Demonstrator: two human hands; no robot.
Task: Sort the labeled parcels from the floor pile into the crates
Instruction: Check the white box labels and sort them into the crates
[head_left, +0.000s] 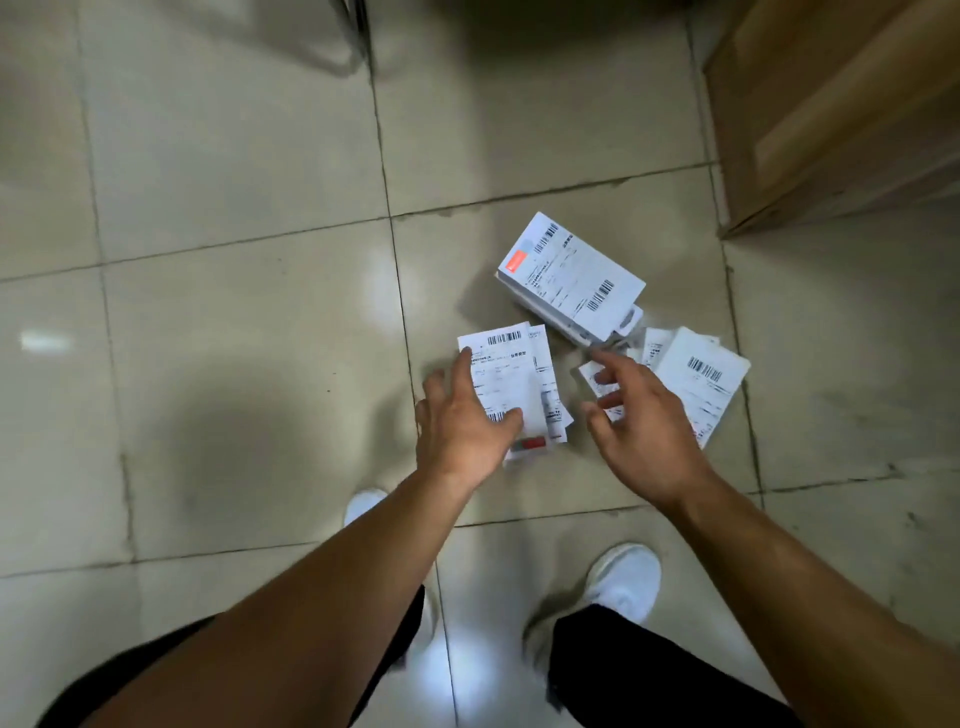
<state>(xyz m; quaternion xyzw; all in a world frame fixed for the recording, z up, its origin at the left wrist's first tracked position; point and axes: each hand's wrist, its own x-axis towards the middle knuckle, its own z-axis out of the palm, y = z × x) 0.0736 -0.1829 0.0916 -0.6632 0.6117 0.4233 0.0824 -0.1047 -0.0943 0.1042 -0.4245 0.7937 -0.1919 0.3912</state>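
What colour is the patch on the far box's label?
Orange-red patch on the white box; the head view shows it.

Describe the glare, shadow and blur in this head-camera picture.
Head view: bright glare spots on the tiled floor; a soft shadow lies left of the left hand; the right hand and shoes look blurred; barcodes on the boxed parcel read fairly sharp.
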